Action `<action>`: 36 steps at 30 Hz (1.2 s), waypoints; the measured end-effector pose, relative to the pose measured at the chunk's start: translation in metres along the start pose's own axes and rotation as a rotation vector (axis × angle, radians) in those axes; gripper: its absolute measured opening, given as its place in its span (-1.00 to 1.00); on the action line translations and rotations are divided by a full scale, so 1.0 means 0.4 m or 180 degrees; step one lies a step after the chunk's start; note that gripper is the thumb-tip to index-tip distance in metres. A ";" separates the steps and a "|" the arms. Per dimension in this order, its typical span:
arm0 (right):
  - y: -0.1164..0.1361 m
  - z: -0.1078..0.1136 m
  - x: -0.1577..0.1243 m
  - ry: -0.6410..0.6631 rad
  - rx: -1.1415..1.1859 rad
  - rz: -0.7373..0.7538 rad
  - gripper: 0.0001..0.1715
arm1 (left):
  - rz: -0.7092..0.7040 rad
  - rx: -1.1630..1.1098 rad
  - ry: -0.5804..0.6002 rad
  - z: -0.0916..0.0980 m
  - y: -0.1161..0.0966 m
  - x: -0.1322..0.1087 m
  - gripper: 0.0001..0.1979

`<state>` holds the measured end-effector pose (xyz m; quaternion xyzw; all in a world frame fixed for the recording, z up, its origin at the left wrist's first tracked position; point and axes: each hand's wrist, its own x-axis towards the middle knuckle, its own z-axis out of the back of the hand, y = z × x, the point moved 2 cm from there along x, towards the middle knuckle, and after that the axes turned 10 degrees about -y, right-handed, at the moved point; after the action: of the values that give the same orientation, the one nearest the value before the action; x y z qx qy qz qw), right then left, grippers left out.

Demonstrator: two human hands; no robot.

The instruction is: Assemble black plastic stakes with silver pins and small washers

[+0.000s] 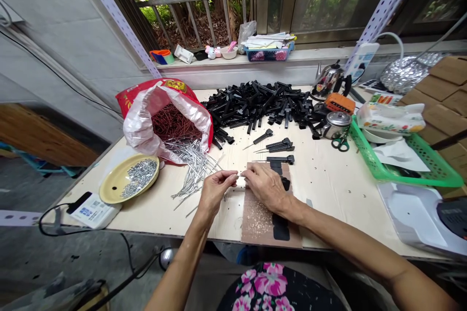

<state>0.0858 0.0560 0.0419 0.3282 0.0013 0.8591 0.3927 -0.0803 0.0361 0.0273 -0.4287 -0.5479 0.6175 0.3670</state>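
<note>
You pinch a pale pc (240,175) w/ L hand (215,188), R hand (268,188) over mat (257,226), its hold unclear, black parts (262,102) far.

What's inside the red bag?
The red bag shows a heap of thin reddish-brown rods; silver rods lie at its mouth and spill onto the table. Anything deeper is covered by the top rods and the bag's walls.

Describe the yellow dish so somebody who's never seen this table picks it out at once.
On the left end of the pale worktable, find the open red bag holding thin rods. The yellow dish sits just in front, nearer the table's left edge. Unlike its neighbours, it is round and shallow, with small silvery bits covering part of it.
</note>
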 end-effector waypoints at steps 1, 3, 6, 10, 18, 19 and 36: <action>-0.001 0.001 -0.001 -0.0020 -0.0024 0.0033 -0.81 | 0.0011 -0.0011 -0.0013 -0.001 -0.001 -0.001 -0.76; -0.003 0.003 -0.004 -0.0064 -0.0035 0.0002 -0.78 | 0.0014 -0.0014 -0.0049 -0.004 -0.005 -0.002 -0.76; -0.005 0.006 -0.005 -0.0129 -0.0029 -0.0099 -0.76 | 0.0020 -0.0005 -0.0078 -0.009 -0.010 -0.003 -0.76; -0.003 0.010 -0.008 -0.0184 -0.0039 0.0037 -0.75 | 0.0094 -0.0024 -0.0029 -0.009 -0.008 -0.003 -0.75; -0.023 -0.001 -0.005 0.0202 0.1077 -0.0421 -0.81 | 0.0038 0.0082 0.0004 -0.003 -0.005 -0.002 -0.73; -0.026 -0.001 -0.005 0.0193 0.1202 -0.0392 -0.82 | 0.0055 0.0064 0.0001 -0.003 -0.005 -0.002 -0.73; -0.019 0.002 -0.013 0.0154 0.0314 -0.0138 -0.77 | 0.0200 -0.0075 0.0001 -0.014 -0.010 -0.006 -0.71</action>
<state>0.0939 0.0575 0.0375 0.3262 0.0603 0.8570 0.3944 -0.0745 0.0366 0.0314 -0.4500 -0.5414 0.6222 0.3425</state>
